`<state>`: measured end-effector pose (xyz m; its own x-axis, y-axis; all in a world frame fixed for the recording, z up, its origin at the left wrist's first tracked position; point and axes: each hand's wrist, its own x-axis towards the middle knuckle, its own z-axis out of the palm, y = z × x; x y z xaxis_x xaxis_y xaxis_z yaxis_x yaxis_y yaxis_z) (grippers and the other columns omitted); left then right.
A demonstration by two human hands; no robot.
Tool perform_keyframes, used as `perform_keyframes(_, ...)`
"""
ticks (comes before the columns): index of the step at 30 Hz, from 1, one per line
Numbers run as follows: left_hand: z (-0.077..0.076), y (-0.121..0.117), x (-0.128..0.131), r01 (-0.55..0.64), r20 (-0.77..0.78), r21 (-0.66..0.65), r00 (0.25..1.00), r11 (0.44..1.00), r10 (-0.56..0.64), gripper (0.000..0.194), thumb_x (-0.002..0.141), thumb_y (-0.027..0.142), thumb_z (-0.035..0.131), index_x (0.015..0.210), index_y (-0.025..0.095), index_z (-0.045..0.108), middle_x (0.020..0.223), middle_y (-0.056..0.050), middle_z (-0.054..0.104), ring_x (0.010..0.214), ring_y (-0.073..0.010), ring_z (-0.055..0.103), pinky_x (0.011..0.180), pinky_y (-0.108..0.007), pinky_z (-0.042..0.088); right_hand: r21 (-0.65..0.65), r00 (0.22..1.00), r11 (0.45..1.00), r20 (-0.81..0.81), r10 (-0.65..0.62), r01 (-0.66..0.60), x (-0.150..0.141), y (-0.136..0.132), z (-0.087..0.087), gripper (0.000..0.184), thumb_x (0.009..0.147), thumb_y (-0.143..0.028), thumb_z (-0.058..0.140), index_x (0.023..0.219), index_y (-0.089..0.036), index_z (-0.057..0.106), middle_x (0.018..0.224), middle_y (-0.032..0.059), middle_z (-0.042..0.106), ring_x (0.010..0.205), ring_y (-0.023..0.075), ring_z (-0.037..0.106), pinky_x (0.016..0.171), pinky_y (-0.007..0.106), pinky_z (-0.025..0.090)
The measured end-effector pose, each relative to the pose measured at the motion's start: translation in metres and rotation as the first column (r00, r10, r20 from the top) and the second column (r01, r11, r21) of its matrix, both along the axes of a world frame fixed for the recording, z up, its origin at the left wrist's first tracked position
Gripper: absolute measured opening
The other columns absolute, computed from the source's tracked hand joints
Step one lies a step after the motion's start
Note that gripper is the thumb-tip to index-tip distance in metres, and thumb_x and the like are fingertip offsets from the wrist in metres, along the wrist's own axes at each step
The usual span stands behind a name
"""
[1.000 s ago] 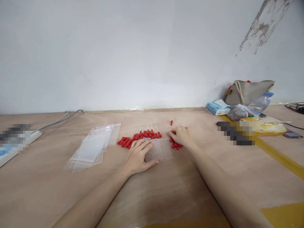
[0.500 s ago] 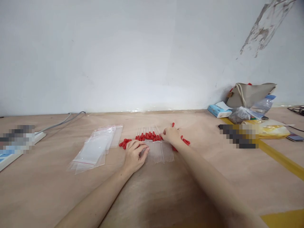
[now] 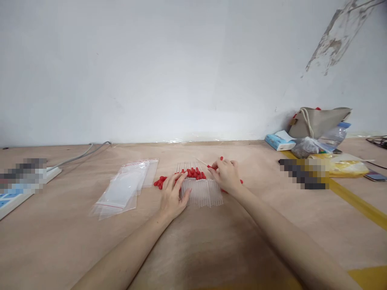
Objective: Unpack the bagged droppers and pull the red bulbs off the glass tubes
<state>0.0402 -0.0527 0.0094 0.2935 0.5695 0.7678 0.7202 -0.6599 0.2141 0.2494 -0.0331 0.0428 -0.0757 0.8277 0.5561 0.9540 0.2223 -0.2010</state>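
A row of droppers with red rubber bulbs (image 3: 196,174) and clear tubes pointing away lies in the middle of the table. Nearer me is a row of clear glass tubes (image 3: 205,193). My left hand (image 3: 174,195) rests at the left end of both rows, fingers apart, fingertips by the bulbs. My right hand (image 3: 225,174) pinches a dropper (image 3: 208,165) by its red bulb, and its thin tube slants up to the left. Loose red bulbs (image 3: 159,182) lie left of my left hand. A few more show around my right hand, partly hidden by it.
Overlapping clear zip bags (image 3: 121,187) lie to the left. At far left is a power strip (image 3: 56,173) with a grey cable (image 3: 81,154). Tissue pack (image 3: 279,141), grey bag (image 3: 320,123) and plastic bags (image 3: 347,166) stand at right, by yellow tape (image 3: 359,203).
My right hand has lifted a dropper from the right end of the row and drawn back slightly right. The fingers of my left hand have stretched further over the bulbs.
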Motion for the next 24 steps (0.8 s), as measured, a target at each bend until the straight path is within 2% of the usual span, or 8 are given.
perform_keyframes(2,0.002,-0.003,0.002,-0.055,-0.039,0.079,0.998,0.995,0.058,0.048,0.077,0.029,0.054,0.122,0.018,0.044,0.116,-0.012,0.049,0.108,-0.0241,0.044,0.093,-0.041,0.031,0.219,0.994,0.969,0.038,0.105,-0.111,0.008,-0.018,-0.012,0.021,0.085,-0.032,0.043,0.085,-0.016,0.057,0.080,0.0052,0.064,0.077,0.0157,0.052,0.080,0.033,0.027)
perform_keyframes(3,0.003,-0.005,0.004,-0.071,-0.074,0.127,0.994,0.989,0.081,0.046,0.076,0.030,0.055,0.121,0.021,0.046,0.118,-0.012,0.049,0.109,-0.0254,0.043,0.095,-0.045,0.028,0.289,0.986,0.943,0.075,0.146,-0.161,0.012,-0.026,-0.019,0.019,0.084,-0.029,0.045,0.091,-0.016,0.056,0.082,0.0053,0.064,0.078,0.0151,0.052,0.081,0.032,0.027)
perform_keyframes(6,0.004,-0.009,0.010,-0.027,-0.192,0.234,0.979,0.972,0.073,0.030,0.077,0.030,0.056,0.107,0.030,0.056,0.113,-0.006,0.055,0.108,-0.0256,0.046,0.097,-0.052,0.016,0.389,0.956,0.875,0.173,0.238,-0.288,0.016,-0.043,-0.036,0.024,0.082,-0.025,0.050,0.104,-0.016,0.053,0.080,0.0037,0.065,0.076,0.0137,0.053,0.082,0.031,0.027)
perform_keyframes(9,0.001,-0.011,0.015,0.056,-0.260,0.219,0.966,0.974,0.002,0.017,0.079,0.028,0.055,0.094,0.029,0.061,0.097,-0.001,0.063,0.100,-0.0220,0.051,0.099,-0.054,0.010,0.392,0.939,0.854,0.178,0.295,-0.342,0.011,-0.050,-0.042,0.027,0.081,-0.024,0.053,0.106,-0.016,0.052,0.079,0.0028,0.065,0.074,0.0129,0.052,0.081,0.031,0.028)
perform_keyframes(13,-0.004,-0.010,0.015,0.079,-0.266,0.162,0.963,0.984,-0.034,0.011,0.081,0.025,0.052,0.087,0.025,0.061,0.076,0.002,0.065,0.083,-0.0165,0.055,0.099,-0.052,0.012,0.352,0.925,0.856,0.150,0.348,-0.379,0.004,-0.050,-0.042,0.019,0.080,-0.025,0.053,0.098,-0.018,0.056,0.077,0.0023,0.063,0.072,0.0126,0.049,0.079,0.031,0.028)
perform_keyframes(17,-0.004,-0.009,0.012,0.097,-0.268,0.113,0.961,0.989,-0.063,0.010,0.081,0.024,0.052,0.084,0.025,0.062,0.072,0.002,0.064,0.078,-0.0153,0.054,0.098,-0.050,0.016,0.304,0.910,0.858,0.161,0.381,-0.413,0.003,-0.049,-0.045,0.012,0.080,-0.028,0.054,0.087,-0.022,0.060,0.075,0.0001,0.061,0.071,0.0117,0.047,0.080,0.032,0.026)
perform_keyframes(24,0.001,-0.012,0.012,0.114,-0.295,0.073,0.952,0.991,-0.087,0.013,0.081,0.021,0.050,0.081,0.026,0.062,0.067,0.003,0.064,0.075,-0.0155,0.054,0.096,-0.052,0.016,0.293,0.916,0.870,0.184,0.356,-0.397,0.005,-0.050,-0.044,0.010,0.081,-0.027,0.052,0.078,-0.022,0.061,0.068,-0.0014,0.059,0.069,0.0108,0.045,0.083,0.033,0.023)
